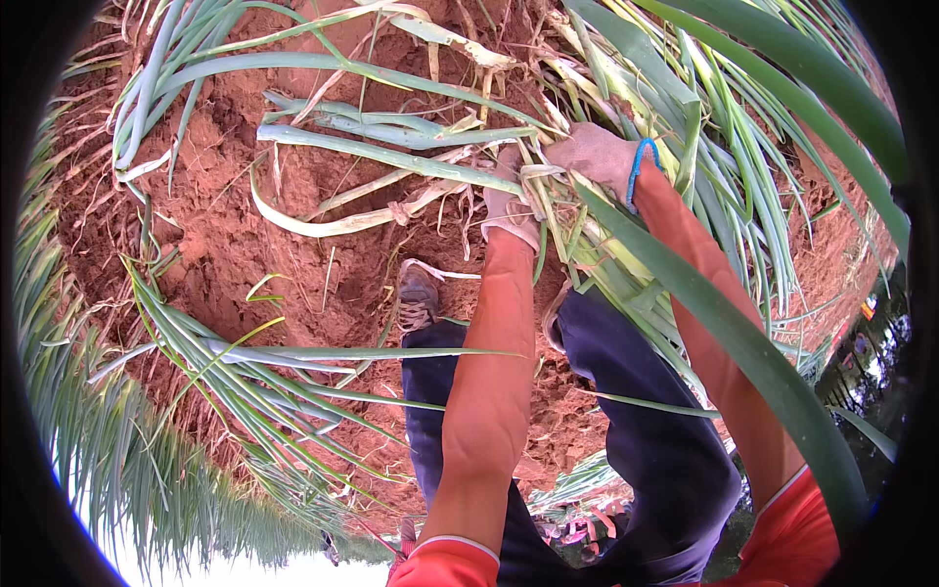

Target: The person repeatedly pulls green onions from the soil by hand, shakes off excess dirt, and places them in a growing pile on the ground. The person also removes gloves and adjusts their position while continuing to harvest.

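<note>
Both hands wear pale, soil-stained gloves and meet at a bundle of green onions [675,147] lying on the ground. My left hand [511,203] is closed on green onion leaves at the bundle's near-left side; leaves crossing over it partly hide its fingers. Just to its right, my right hand [599,159] is closed like a fist over the stalks, its fingertips hidden. A blue band [641,168] circles the right wrist. Dry, yellowed leaves [548,171] pass between the two hands.
Loose green onion leaves [391,161] lie on red soil [293,293] to the left. Another pile of green onions [245,377] is nearer on that side, beside standing rows [108,470]. My shoe [418,295] is below the hands. Long leaves [763,362] cross before my right arm.
</note>
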Available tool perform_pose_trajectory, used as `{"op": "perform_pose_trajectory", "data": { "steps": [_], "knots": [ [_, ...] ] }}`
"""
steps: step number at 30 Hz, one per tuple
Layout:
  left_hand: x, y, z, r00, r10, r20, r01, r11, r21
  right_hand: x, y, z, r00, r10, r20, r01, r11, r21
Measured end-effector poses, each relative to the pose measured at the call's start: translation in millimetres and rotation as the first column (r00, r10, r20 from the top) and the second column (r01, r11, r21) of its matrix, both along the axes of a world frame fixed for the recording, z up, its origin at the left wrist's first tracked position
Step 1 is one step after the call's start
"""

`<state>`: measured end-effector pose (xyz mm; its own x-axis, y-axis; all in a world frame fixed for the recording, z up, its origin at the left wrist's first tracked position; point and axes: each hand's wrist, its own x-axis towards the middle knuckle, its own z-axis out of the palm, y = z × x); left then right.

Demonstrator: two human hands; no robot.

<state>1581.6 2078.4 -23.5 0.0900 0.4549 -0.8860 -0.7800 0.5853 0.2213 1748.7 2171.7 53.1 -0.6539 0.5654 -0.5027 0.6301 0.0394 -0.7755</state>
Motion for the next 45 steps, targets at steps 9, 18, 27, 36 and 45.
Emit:
{"op": "perform_pose_trajectory", "data": {
  "steps": [9, 18, 27, 36, 45],
  "knots": [
    [-51, 10, 21, 0.991, -0.132, 0.029, 0.133, 0.991, -0.034, -32, -53, -6, 0.987, -0.090, 0.135, 0.028, 0.915, 0.402],
    [-59, -7, 2, 0.982, -0.147, 0.119, 0.156, 0.985, -0.074, -46, -32, 9, 0.905, 0.150, 0.398, -0.251, 0.944, 0.213],
    [-90, -14, 22, 0.980, -0.193, 0.038, 0.195, 0.979, -0.053, -80, -30, 24, 0.873, -0.082, 0.481, -0.057, 0.962, 0.267],
    [-66, -3, 61, 0.982, -0.184, -0.039, 0.179, 0.978, -0.104, -61, -17, 80, 0.722, -0.433, 0.539, 0.635, 0.725, -0.268],
    [-17, -19, 41, 0.996, -0.080, 0.048, 0.085, 0.991, -0.099, -34, -1, 72, 0.700, -0.385, 0.602, 0.628, 0.733, -0.262]
  ]
}}
